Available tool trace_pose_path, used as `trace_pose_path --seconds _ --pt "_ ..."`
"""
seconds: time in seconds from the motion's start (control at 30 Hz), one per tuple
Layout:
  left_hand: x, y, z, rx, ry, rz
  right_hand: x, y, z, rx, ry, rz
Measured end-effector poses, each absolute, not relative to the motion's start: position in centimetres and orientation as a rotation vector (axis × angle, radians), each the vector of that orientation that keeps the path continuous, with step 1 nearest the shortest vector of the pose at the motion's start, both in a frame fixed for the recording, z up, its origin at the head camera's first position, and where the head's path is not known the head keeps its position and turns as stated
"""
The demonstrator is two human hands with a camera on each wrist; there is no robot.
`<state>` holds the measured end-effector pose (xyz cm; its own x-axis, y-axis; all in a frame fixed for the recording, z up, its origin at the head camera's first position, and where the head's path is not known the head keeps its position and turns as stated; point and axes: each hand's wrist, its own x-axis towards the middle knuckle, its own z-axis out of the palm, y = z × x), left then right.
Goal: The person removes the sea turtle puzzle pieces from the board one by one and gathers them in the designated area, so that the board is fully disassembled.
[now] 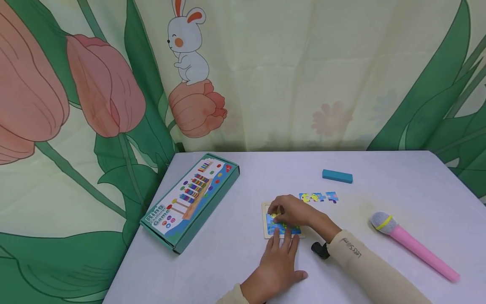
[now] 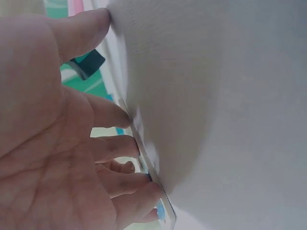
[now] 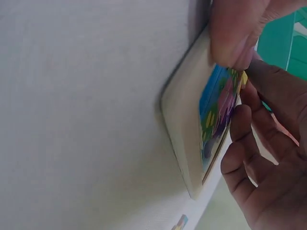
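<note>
A small jigsaw puzzle in a pale wooden tray (image 1: 265, 221) lies flat on the white table, its picture mostly blue with yellow, green and pink. My left hand (image 1: 276, 264) rests at the tray's near edge with fingers straight and spread, fingertips touching the rim; the thumb points right. Over the upper part of the tray, my right hand (image 1: 291, 210) has thumb and forefinger curled together at a yellow puzzle piece (image 3: 244, 79), pinching it against the picture. Fingers hide part of that piece. Just beyond the right hand, several loose puzzle pieces (image 1: 318, 197) lie in a row.
A green ring-game box (image 1: 191, 200) lies slanted on the left. Behind the loose pieces is a blue block (image 1: 337, 176). To the right lies a pink toy microphone (image 1: 421, 251). A black device (image 1: 320, 250) sits at the right wrist. A printed curtain (image 1: 273, 76) hangs behind the table.
</note>
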<state>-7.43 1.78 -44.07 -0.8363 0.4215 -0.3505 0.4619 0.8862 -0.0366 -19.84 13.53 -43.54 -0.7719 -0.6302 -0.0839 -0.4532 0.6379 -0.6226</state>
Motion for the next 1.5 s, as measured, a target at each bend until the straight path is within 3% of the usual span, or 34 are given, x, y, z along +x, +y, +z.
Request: trace_pose_path --seconds 0.43,0.63,0.97,1.5 --pt "-7.7 1.6 -44.0 0.674 2.741 -0.132 -20.1 14.1 -43.4 -0.787 2.478 -1.119" --pt "-7.5 1.6 -44.1 0.656 2.735 -0.067 -20.2 16.5 -42.0 -0.748 2.509 -1.221" --pt "-7.3 1.8 -44.2 0.640 2.760 -0.137 -21.0 22.1 -40.5 -0.427 2.595 -0.953" --pt "-7.4 1.8 -44.2 0.638 2.746 -0.155 -21.0 21.0 -42.2 -0.372 2.701 -0.827"
